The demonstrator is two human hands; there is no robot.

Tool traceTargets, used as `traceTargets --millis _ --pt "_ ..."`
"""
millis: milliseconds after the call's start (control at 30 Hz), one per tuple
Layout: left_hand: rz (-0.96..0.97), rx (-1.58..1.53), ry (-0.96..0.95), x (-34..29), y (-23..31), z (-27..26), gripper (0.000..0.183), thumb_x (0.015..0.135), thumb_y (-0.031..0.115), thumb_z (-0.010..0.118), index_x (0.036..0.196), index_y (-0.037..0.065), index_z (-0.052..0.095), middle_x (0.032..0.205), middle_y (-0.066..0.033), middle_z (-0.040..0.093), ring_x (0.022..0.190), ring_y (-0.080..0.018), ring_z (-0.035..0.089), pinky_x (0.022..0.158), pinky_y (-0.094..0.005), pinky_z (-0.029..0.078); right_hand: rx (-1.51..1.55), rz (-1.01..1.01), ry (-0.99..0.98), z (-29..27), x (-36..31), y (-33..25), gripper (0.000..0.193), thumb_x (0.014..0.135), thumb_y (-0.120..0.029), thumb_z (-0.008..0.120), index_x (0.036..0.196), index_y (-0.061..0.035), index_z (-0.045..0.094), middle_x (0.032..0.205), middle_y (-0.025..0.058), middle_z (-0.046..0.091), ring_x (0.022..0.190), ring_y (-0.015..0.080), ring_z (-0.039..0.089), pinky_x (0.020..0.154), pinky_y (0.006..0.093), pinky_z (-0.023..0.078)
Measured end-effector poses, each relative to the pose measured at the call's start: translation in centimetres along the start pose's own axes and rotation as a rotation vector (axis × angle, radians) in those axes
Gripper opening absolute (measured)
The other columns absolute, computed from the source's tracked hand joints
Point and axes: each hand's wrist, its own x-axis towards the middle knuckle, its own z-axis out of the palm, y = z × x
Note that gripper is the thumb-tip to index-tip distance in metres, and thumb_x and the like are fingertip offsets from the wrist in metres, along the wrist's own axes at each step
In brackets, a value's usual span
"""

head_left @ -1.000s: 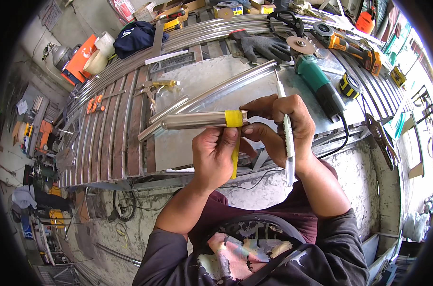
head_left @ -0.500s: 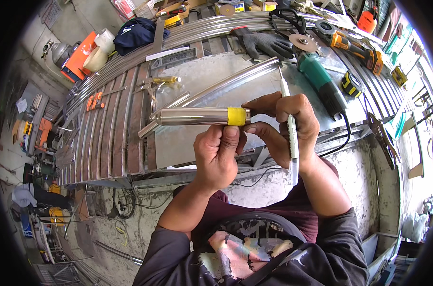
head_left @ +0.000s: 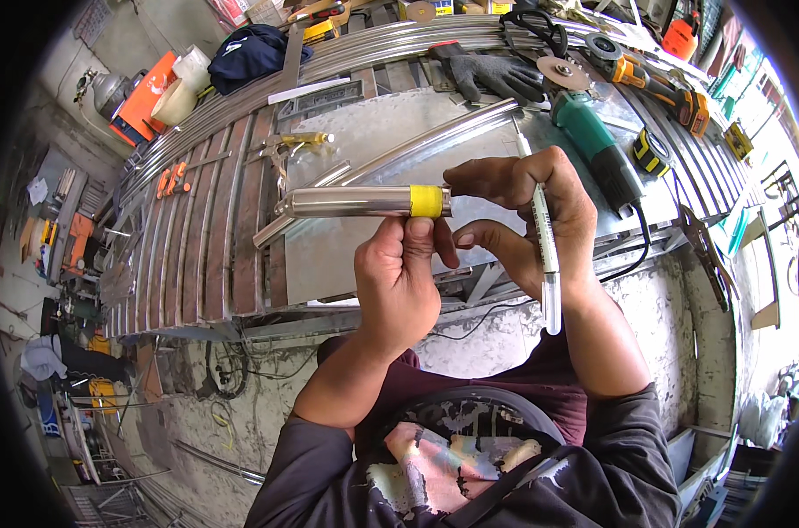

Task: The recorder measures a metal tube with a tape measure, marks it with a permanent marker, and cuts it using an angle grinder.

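Note:
A short shiny metal tube (head_left: pixel 351 202) with a yellow band (head_left: pixel 426 201) near its right end is raised above the bench. My left hand (head_left: pixel 399 273) pinches it from below, thumb beside the band. A white marker pen (head_left: pixel 545 231) is tucked through the fingers of my right hand (head_left: pixel 540 211), slanting up and down across them. That hand's index finger reaches the tube's right end, while its thumb stands apart below it. Behind the tube, longer metal tubes (head_left: pixel 417 151) lie across a grey metal sheet (head_left: pixel 329 264).
A green angle grinder (head_left: pixel 593 141), a yellow-black tape measure (head_left: pixel 651 154) and a second, yellow grinder (head_left: pixel 650 84) lie at the right of the slatted bench (head_left: pixel 215 220). Beyond the sheet are a grey glove (head_left: pixel 492 75), a brass-coloured tool (head_left: pixel 307 139) and orange clamps (head_left: pixel 172 180).
The tube has shifted slightly left and up with my left hand. My right thumb has come away from the tube's end, and its fingers have opened wider, the marker still among them.

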Motion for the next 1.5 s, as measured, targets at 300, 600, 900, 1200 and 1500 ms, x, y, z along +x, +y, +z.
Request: traceTargets --millis 300,600,900,1200,1500 --pt "0.07 -0.151 0.023 0.0 -1.0 0.6 0.034 0.121 0.025 0.05 0.114 -0.005 0.066 0.08 -0.007 0.069 0.07 -0.0153 0.071 0.073 -0.0335 0.063 -0.024 0.134 0.015 0.5 0.3 -0.9 0.046 0.085 0.013 0.083 0.102 -0.0039 0.044 0.116 0.0251 0.08 0.11 0.0264 0.08 0.088 0.0352 0.064" --pt "0.035 -0.166 0.013 0.1 -1.2 0.5 0.034 0.121 0.024 0.05 0.11 -0.003 0.066 0.078 -0.0048 0.066 0.067 -0.0117 0.064 0.07 -0.0312 0.061 -0.139 0.034 -0.024 -0.2 0.4 -0.2 0.044 0.085 0.007 0.087 0.099 -0.0038 0.047 0.113 0.0194 0.082 0.105 0.0263 0.082 0.084 0.0362 0.064" --pt "-0.086 -0.063 0.027 -0.6 -0.1 0.4 0.037 0.122 0.029 0.049 0.107 0.0 0.064 0.094 -0.0027 0.064 0.069 -0.0096 0.054 0.066 -0.0293 0.054 -0.122 0.033 -0.036 0.1 0.5 -0.4 0.046 0.087 0.008 0.087 0.1 -0.0038 0.044 0.114 0.0221 0.082 0.107 0.0265 0.083 0.085 0.0342 0.065" --pt "-0.098 -0.027 0.031 -0.5 1.1 0.7 0.036 0.122 0.028 0.048 0.105 0.0 0.064 0.088 -0.0013 0.062 0.067 -0.0074 0.05 0.06 -0.0251 0.042 -0.09 0.022 -0.023 0.2 0.2 -0.1 0.051 0.087 0.007 0.087 0.098 -0.0062 0.039 0.114 0.0216 0.082 0.108 0.0248 0.083 0.085 0.033 0.065" --pt "-0.113 -0.01 0.044 -0.6 1.3 1.0 0.036 0.122 0.029 0.048 0.107 0.001 0.065 0.085 0.0 0.061 0.066 -0.0067 0.049 0.059 -0.0244 0.04 -0.14 -0.017 -0.018 -0.1 0.1 0.3 0.051 0.087 0.005 0.089 0.097 -0.0069 0.04 0.114 0.0205 0.083 0.105 0.0249 0.083 0.083 0.0322 0.065"
